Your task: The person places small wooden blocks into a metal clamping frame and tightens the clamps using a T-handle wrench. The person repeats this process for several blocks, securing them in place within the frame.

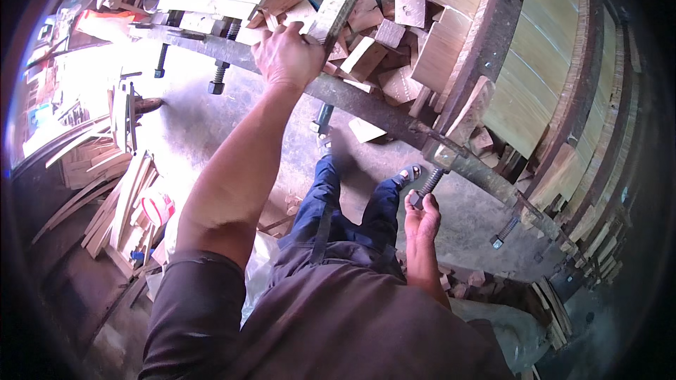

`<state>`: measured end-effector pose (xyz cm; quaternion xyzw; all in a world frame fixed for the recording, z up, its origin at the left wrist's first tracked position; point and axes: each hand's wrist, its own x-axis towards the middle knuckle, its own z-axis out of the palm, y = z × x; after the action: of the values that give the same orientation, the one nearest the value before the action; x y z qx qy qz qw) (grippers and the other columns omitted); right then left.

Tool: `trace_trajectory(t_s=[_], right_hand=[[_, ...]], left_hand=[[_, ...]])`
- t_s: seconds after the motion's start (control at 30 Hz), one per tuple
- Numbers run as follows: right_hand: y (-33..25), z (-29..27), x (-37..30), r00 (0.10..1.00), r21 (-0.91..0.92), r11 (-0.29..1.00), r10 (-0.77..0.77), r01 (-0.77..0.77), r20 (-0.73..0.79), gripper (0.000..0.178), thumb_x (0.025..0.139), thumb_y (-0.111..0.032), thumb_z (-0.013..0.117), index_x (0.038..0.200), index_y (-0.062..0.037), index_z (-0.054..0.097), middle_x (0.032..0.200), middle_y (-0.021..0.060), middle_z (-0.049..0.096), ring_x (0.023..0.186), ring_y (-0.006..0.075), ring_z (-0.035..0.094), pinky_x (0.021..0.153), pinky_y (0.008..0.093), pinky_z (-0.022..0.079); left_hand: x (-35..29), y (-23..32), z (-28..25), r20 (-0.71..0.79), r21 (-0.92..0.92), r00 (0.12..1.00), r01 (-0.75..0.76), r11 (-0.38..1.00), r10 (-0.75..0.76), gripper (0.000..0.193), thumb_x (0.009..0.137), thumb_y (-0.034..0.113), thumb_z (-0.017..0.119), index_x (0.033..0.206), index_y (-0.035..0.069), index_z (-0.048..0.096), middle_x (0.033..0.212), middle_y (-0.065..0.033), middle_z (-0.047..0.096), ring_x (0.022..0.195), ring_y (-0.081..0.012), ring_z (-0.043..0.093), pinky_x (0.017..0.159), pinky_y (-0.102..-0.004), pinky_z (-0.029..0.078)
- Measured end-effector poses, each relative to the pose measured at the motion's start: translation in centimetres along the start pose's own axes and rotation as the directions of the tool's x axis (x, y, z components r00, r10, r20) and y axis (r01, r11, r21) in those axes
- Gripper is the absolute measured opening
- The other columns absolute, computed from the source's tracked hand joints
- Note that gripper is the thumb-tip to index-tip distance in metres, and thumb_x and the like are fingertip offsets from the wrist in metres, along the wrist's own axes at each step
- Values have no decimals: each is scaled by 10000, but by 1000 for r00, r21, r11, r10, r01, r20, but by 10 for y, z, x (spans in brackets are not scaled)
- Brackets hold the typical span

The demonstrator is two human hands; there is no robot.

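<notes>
The left hand [289, 58] curls its fingers over the metal bar [373, 108]. Below the bar, the right hand [422, 224] pinches a bolt [431, 184] between its fingers; a slip could scrape them.

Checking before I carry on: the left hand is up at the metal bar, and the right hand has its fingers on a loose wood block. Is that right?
Not quite: the right hand is at the head of a threaded bolt, as the head view shows. The left hand is indeed up at the metal bar.
</notes>
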<state>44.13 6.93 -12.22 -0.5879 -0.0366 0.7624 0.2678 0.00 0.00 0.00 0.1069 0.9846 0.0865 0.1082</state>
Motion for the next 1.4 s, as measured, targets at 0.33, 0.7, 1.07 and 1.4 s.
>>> trace_trajectory(t_s=[0.33, 0.7, 1.07, 1.4], right_hand=[[102, 18, -51, 956, -298, 912, 242, -283, -168, 337, 988, -339, 517, 1113, -28, 544, 949, 140, 647, 861, 312, 645, 747, 434, 542], [276, 86, 95, 923, -993, 79, 370, 87, 110, 211, 902, -139, 581, 1094, -52, 567, 907, 92, 646, 751, 197, 659, 615, 293, 519], [501, 162, 309, 727, -334, -708, 365, 622, 581, 926, 662, -402, 839, 1376, 9, 417, 1235, 260, 602, 1162, 372, 582, 1008, 406, 448], [614, 242, 414, 661, -140, -933, 123, 331, 740, 1170, 638, -477, 790, 1517, -60, 139, 1419, 319, 379, 1298, 439, 433, 1079, 508, 349]], left_hand=[[-6, -39, 8, -290, -327, 937, -287, 901, 193, 447, 684, 350, 673, 1076, 135, 684, 1116, -124, 591, 1155, -319, 471, 1050, -478, 301], [-277, -294, 148, 132, -658, 912, 374, 654, -389, 405, 790, 58, 634, 1185, -16, 587, 1159, -203, 604, 1116, -364, 561, 977, -400, 449], [-348, -344, 265, 522, -262, 680, 702, 663, -515, 666, 736, 254, 723, 1309, 6, 493, 1353, -234, 449, 1195, -418, 460, 1000, -476, 422], [-343, -356, 274, 403, -290, 656, 753, 590, -639, 543, 660, 218, 718, 1136, 10, 557, 1278, -258, 484, 1141, -463, 475, 979, -532, 407]])
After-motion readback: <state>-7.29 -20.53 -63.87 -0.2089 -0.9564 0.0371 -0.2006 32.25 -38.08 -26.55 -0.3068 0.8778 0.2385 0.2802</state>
